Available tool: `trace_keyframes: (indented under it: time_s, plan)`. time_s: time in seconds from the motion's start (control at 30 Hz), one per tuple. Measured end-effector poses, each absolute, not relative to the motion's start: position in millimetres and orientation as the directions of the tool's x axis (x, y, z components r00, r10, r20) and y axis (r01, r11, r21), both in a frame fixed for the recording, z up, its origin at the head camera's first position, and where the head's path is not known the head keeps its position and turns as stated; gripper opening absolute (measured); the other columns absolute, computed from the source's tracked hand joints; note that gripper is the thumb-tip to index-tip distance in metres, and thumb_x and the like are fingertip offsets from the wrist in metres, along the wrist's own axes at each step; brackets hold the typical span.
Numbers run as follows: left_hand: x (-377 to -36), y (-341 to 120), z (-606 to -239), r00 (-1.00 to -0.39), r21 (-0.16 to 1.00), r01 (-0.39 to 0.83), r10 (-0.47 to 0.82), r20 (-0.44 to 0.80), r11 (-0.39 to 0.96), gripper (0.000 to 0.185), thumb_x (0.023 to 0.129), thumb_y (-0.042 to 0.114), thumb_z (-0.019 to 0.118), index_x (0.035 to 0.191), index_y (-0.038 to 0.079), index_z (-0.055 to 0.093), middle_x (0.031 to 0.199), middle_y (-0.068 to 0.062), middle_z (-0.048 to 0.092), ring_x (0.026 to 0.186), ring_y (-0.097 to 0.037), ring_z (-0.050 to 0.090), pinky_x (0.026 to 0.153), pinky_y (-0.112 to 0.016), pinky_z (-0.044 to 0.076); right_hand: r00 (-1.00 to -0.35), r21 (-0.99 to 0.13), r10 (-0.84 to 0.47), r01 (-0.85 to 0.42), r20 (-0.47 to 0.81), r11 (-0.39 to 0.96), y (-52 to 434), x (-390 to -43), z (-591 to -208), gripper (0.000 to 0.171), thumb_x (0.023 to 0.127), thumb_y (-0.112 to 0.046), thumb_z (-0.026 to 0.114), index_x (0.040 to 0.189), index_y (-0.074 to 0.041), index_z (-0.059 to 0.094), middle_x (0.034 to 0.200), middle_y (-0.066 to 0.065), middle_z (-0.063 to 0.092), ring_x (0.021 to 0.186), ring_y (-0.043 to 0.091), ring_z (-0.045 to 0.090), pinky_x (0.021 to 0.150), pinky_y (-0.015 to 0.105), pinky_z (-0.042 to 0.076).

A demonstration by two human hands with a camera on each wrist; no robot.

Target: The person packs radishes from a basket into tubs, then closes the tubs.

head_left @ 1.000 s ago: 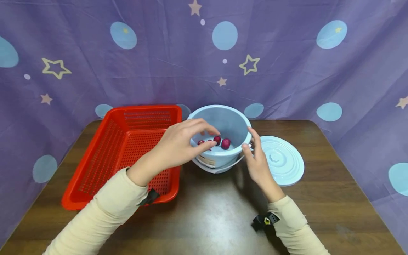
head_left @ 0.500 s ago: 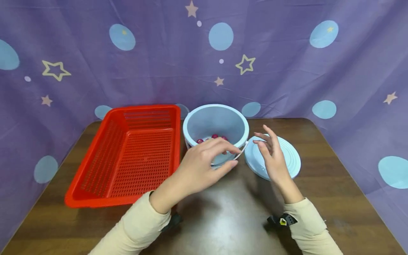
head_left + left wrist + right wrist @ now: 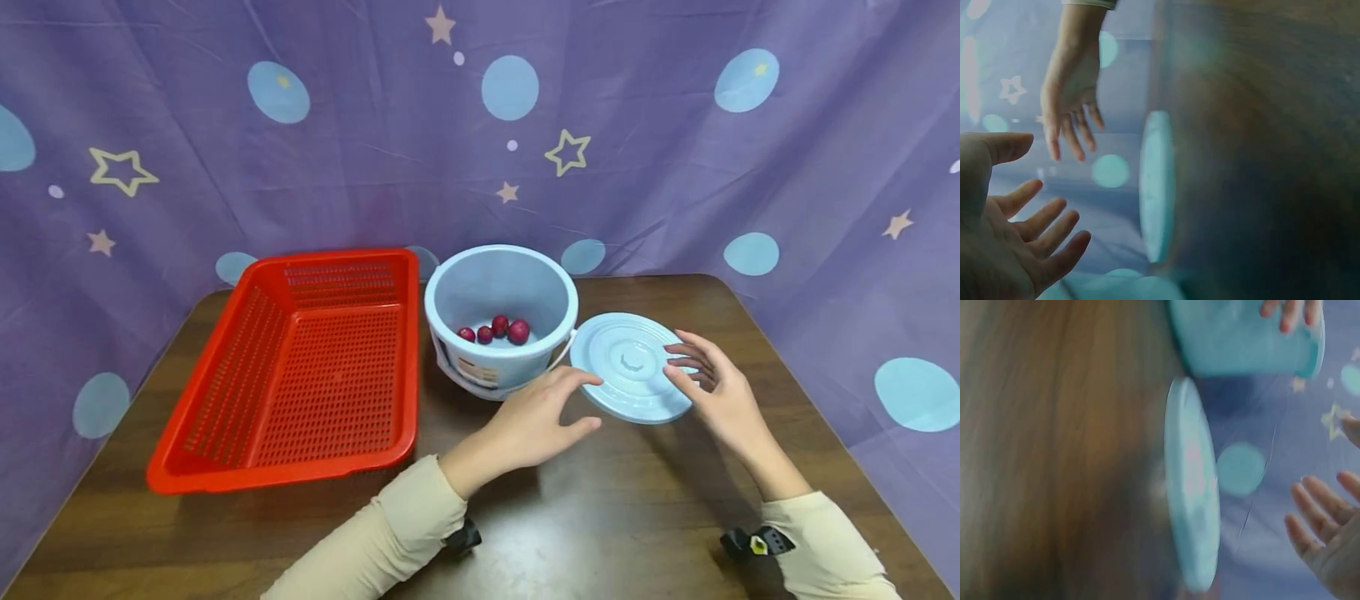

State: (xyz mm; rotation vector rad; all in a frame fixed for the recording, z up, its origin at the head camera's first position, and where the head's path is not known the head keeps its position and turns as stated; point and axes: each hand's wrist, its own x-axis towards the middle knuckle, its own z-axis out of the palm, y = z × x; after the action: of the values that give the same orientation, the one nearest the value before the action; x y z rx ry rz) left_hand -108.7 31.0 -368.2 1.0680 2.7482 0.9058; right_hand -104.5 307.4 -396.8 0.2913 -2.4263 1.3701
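A round light-blue lid (image 3: pixel 630 367) lies on the table to the right of the light-blue bucket (image 3: pixel 502 275). My left hand (image 3: pixel 528 425) is in front of the bucket, at the lid's left side, thumb and fingers spread and holding nothing. On the lid's right side, my right hand (image 3: pixel 716 396) has its fingertips over the rim, fingers apart and relaxed. Both hands face each other across the lid in the left wrist view, where the lid (image 3: pixel 1157 187) shows edge-on. Several dark red round fruits (image 3: pixel 517 332) lie at the bottom of the bucket, whose white handle hangs down in front.
A large red plastic basket (image 3: pixel 408 350) with perforated sides stands left of the bucket. The brown wooden table (image 3: pixel 600 533) reaches back to a purple curtain (image 3: pixel 637 125) patterned with stars and dots.
Both hands have left the bucket and moved right, to either side of the lid. The right hand let go of the bucket's rim. The fruits still lie in the bucket.
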Motion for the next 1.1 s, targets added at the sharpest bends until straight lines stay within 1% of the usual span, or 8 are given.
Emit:
trace_keyframes:
  time_s: [0.1, 0.23, 0.3, 0.4, 0.53, 0.63, 0.87, 1.1]
  plan:
    - [-114, 42, -382, -0.764, 0.544, 0.576, 0.638, 0.093, 0.61, 0.055, 0.096, 0.04, 0.065, 0.145, 0.022, 0.047, 0.144, 0.003, 0.048, 0.133, -0.014, 0.044, 0.103, -0.035, 0.042, -0.919, -0.757, -0.033, -0.344, 0.394, 0.555, 329, -104, -407, 0.058, 0.088, -0.001, 0.073, 0.141, -0.001, 0.049, 0.119, -0.004, 0.064, 0.104, -0.001, 0.059, 0.084, 0.013, 0.045]
    - [-120, 52, -398, -0.782, 0.539, 0.535, 0.622, 0.026, 0.65, 0.063, 0.095, 0.039, 0.065, 0.15, 0.018, 0.04, 0.15, -0.002, 0.04, 0.138, -0.02, 0.039, 0.105, -0.038, 0.04, -0.935, -0.725, -0.073, -0.318, 0.348, 0.611, 350, -105, -422, 0.063, 0.086, -0.004, 0.077, 0.141, 0.001, 0.048, 0.123, 0.02, 0.062, 0.102, -0.003, 0.058, 0.082, 0.013, 0.044]
    - [-122, 58, -406, -0.802, 0.561, 0.494, 0.598, -0.002, 0.664, 0.067, 0.095, 0.038, 0.065, 0.151, 0.016, 0.037, 0.154, -0.006, 0.035, 0.14, -0.025, 0.035, 0.107, -0.041, 0.039, -0.95, -0.708, -0.092, -0.285, 0.299, 0.646, 361, -106, -429, 0.066, 0.085, -0.009, 0.079, 0.142, 0.0, 0.047, 0.126, 0.025, 0.059, 0.104, -0.001, 0.056, 0.083, 0.012, 0.041]
    - [-125, 67, -414, -0.837, 0.626, 0.406, 0.546, -0.039, 0.666, 0.073, 0.093, 0.036, 0.067, 0.153, 0.013, 0.033, 0.157, -0.01, 0.027, 0.144, -0.03, 0.028, 0.109, -0.044, 0.035, -0.97, -0.679, -0.118, -0.232, 0.21, 0.696, 377, -109, -438, 0.073, 0.085, -0.019, 0.08, 0.145, -0.001, 0.043, 0.134, 0.025, 0.054, 0.114, 0.012, 0.055, 0.085, 0.013, 0.038]
    - [-132, 81, -422, -0.877, 0.734, 0.276, 0.475, -0.071, 0.62, 0.083, 0.089, 0.031, 0.072, 0.155, 0.007, 0.027, 0.157, -0.015, 0.022, 0.145, -0.034, 0.021, 0.114, -0.046, 0.028, -0.98, -0.66, -0.173, -0.196, 0.101, 0.725, 395, -118, -443, 0.087, 0.082, -0.022, 0.083, 0.149, 0.003, 0.033, 0.144, 0.031, 0.042, 0.131, 0.044, 0.042, 0.103, 0.041, 0.037]
    - [-142, 90, -427, -0.901, 0.773, 0.204, 0.424, -0.091, 0.6, 0.09, 0.086, 0.028, 0.075, 0.155, 0.002, 0.023, 0.156, -0.02, 0.02, 0.145, -0.038, 0.019, 0.116, -0.047, 0.022, -0.977, -0.653, -0.212, -0.18, 0.031, 0.735, 404, -128, -445, 0.097, 0.078, -0.022, 0.086, 0.15, 0.007, 0.027, 0.147, 0.037, 0.032, 0.133, 0.058, 0.028, 0.101, 0.068, 0.027]
    - [-165, 102, -434, -0.922, 0.74, 0.135, 0.357, -0.149, 0.659, 0.102, 0.083, 0.027, 0.079, 0.156, 0.0, 0.014, 0.161, -0.021, 0.008, 0.148, -0.036, 0.01, 0.118, -0.042, 0.017, -0.971, -0.578, -0.228, -0.143, -0.077, 0.804, 414, -151, -453, 0.104, 0.076, -0.03, 0.086, 0.151, 0.006, 0.025, 0.153, 0.038, 0.018, 0.14, 0.06, 0.007, 0.099, 0.077, 0.016]
    - [-175, 106, -438, -0.922, 0.801, 0.134, 0.369, -0.115, 0.584, 0.122, 0.073, 0.018, 0.088, 0.155, -0.003, 0.001, 0.161, -0.024, 0.001, 0.149, -0.035, 0.001, 0.119, -0.038, 0.007, -0.958, -0.568, -0.243, -0.115, -0.154, 0.815, 415, -164, -448, 0.108, 0.073, -0.032, 0.087, 0.151, 0.007, 0.024, 0.157, 0.035, 0.006, 0.142, 0.057, -0.004, 0.098, 0.08, 0.01]
